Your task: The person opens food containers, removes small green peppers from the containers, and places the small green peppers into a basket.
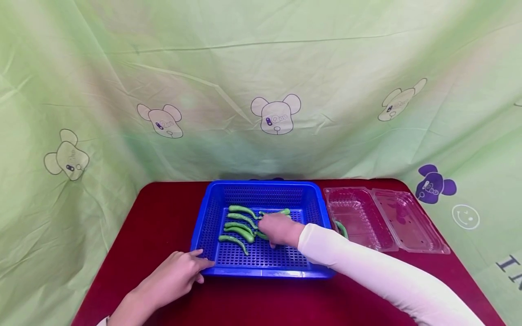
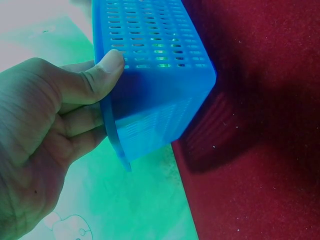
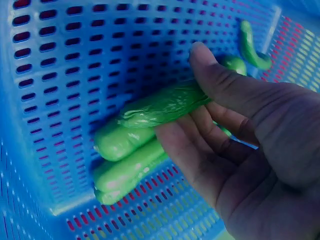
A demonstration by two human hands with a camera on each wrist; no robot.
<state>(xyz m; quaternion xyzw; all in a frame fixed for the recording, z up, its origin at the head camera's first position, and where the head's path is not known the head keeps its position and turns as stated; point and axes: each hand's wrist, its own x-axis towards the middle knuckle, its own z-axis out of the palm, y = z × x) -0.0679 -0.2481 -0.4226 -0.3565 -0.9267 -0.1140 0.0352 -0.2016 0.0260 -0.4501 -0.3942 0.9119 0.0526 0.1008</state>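
A green chili pepper wrapped in clear film lies across the fingers of the right hand, inside the blue perforated basket; the thumb presses on top of it, pinching it against the fingers. Directly beneath it, other green peppers lie on the basket floor. In the head view the right hand sits near the basket's middle, with more loose peppers lined up at its 9 o'clock and one at its 12 o'clock.

The left hand grips the basket at its near left corner, at about 7 o'clock from the peppers; the wrist view shows the thumb pressed on the rim and the fingers curled below it.

The basket stands on a dark red table. At its 3 o'clock, just beside it, an open clear plastic clamshell box lies flat, with one green pepper in its near left corner. A pale green cloth backdrop printed with bear heads hangs behind.
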